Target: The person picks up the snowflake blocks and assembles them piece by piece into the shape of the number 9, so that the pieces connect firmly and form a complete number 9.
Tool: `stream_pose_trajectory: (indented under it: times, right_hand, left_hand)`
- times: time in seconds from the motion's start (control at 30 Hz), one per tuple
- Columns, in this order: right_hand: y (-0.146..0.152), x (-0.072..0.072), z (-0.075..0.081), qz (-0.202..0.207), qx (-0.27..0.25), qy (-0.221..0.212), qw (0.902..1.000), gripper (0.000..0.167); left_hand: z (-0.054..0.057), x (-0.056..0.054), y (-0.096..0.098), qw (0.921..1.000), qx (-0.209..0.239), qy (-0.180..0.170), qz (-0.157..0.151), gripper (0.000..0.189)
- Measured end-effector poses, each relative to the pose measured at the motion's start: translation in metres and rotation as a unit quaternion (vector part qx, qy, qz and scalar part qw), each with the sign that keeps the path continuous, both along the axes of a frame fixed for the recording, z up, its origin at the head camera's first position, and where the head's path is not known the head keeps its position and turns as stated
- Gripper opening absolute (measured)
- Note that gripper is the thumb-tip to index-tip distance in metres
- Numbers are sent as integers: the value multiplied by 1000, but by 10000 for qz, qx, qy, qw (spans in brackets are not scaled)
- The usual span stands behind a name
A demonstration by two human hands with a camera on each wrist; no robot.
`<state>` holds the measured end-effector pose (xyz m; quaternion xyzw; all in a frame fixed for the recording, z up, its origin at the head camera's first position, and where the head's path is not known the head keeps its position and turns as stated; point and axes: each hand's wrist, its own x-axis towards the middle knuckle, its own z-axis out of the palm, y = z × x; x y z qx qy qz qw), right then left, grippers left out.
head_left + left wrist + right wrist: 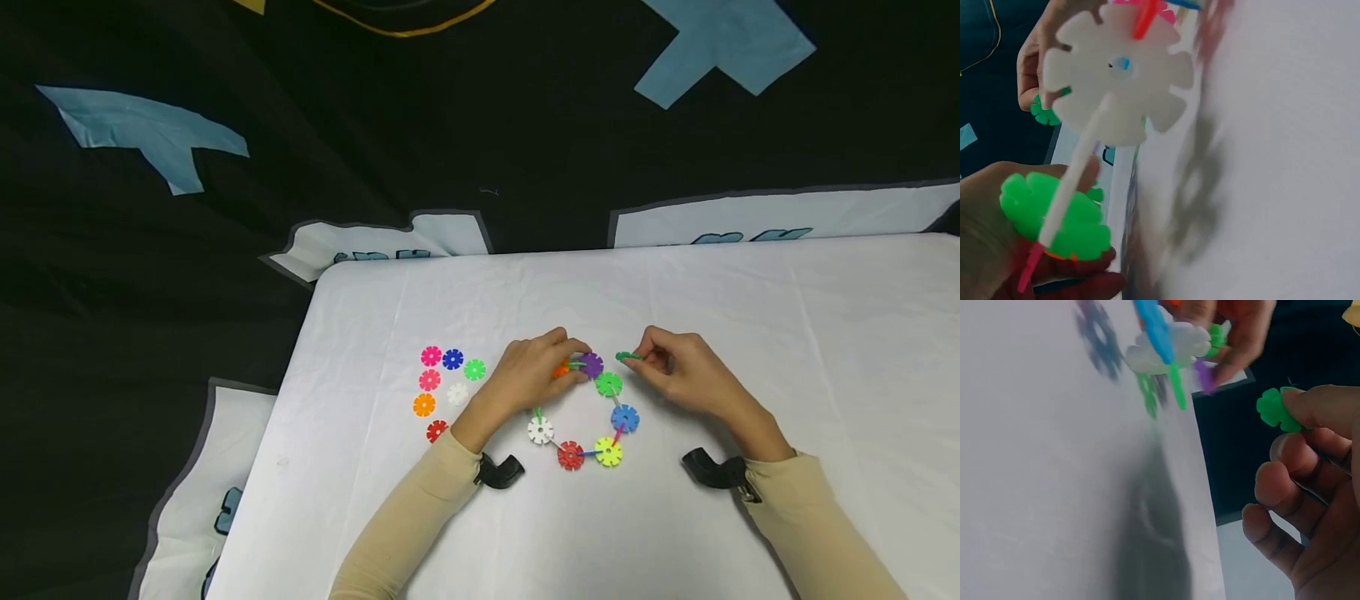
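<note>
A ring of notched snowflake discs is joined edge to edge, with some links seen edge-on. My left hand (525, 371) grips its upper part, fingers at the purple disc (592, 365) and the orange disc (561, 370). Round the ring follow a light green disc (609, 384), a blue disc (625, 418), a yellow disc (608, 452), a red disc (570, 456) and a white disc (540, 430). To the right of the ring, my right hand (686, 371) pinches a single green disc (1275, 410) between thumb and forefinger, apart from the purple disc.
Several loose discs lie left of the ring, among them a dark blue disc (452, 359), an orange loose disc (423, 405) and a red loose disc (437, 431) beside the left forearm. A white cloth covers the table (585, 542); black fabric (450, 125) hangs behind.
</note>
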<state>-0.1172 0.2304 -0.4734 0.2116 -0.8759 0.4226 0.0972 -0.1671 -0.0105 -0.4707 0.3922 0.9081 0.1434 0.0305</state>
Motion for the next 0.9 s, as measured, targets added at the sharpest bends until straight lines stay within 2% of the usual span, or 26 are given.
stream_pose_trajectory:
  times: [0.2, 0.43, 0.73, 0.9]
  right_hand:
    - [-5, 1, -4, 139, -29, -203, 9997, 22]
    - [-10, 3, -4, 94, -36, -280, 9996, 21]
    - [-21, 5, -9, -128, -183, 468, 9987, 24]
    - [-26, 5, -12, -277, -559, 651, 9959, 23]
  left_hand:
    - [4, 1, 0, 9971, 735, -170, 47, 33]
    - [11, 3, 0, 9948, 985, -246, 18, 31]
    - [14, 4, 1, 9935, 1110, -261, 17, 31]
    - [12, 3, 1, 9900, 1390, -215, -34, 31]
